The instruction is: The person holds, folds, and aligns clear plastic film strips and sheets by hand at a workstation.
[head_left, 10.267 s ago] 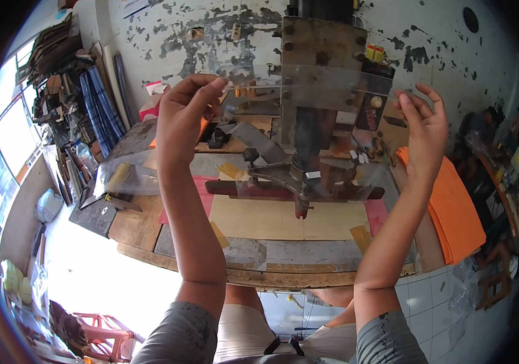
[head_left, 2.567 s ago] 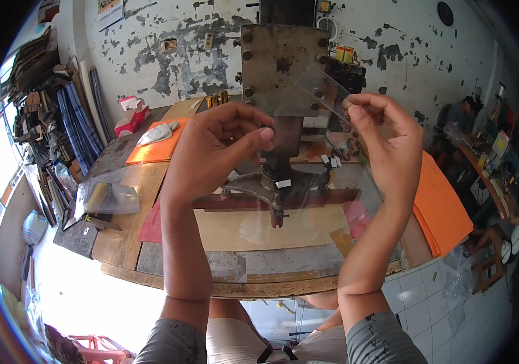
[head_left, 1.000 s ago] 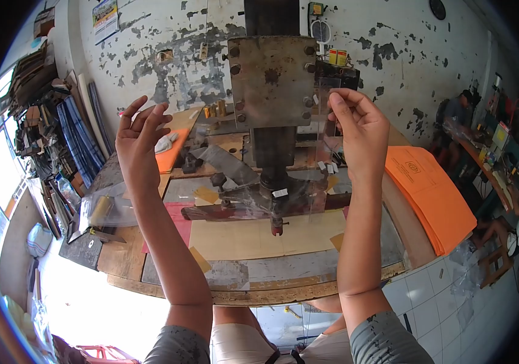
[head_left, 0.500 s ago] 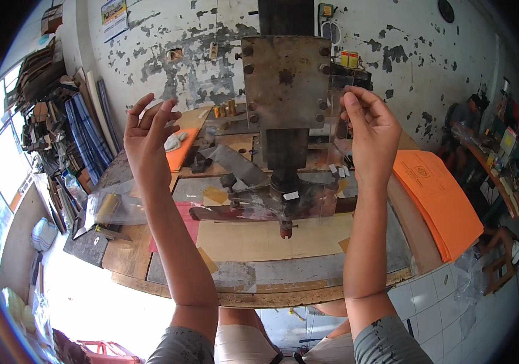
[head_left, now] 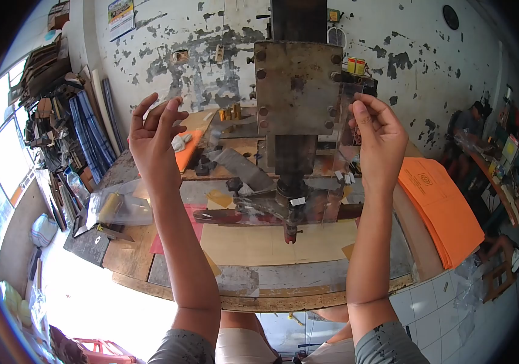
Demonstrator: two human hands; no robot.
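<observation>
Head view: clear sheet held up before the press

Both hands are raised over the counter [head_left: 311,300], well apart, one to either side of the press [head_left: 298,91] as I look at it. The right hand [head_left: 382,136] has a narrow grip, thumb and forefinger pinched on the edge of a clear sheet [head_left: 344,139]. The sheet hangs in the air in front of the press, above the counter, and the things behind show through it. The left hand [head_left: 155,139] is up at about the same height, thumb near the curled fingers; the sheet is so see-through that I cannot tell whether that grip has hold of it.

Below the press a tan board [head_left: 253,246] lies flat on the counter, with pink paper [head_left: 195,223] showing at its left end. Past the right forearm rests an orange stack [head_left: 438,212]. Behind the left hand a white cloth [head_left: 180,142] sits on orange paper [head_left: 189,153], and small gold rolls [head_left: 232,113] stand farther back. Toward the counter's left end is a yellowish roll [head_left: 111,208] with clear plastic about it. Over to the right, well apart, another person [head_left: 469,124] is at work in the shade.
</observation>
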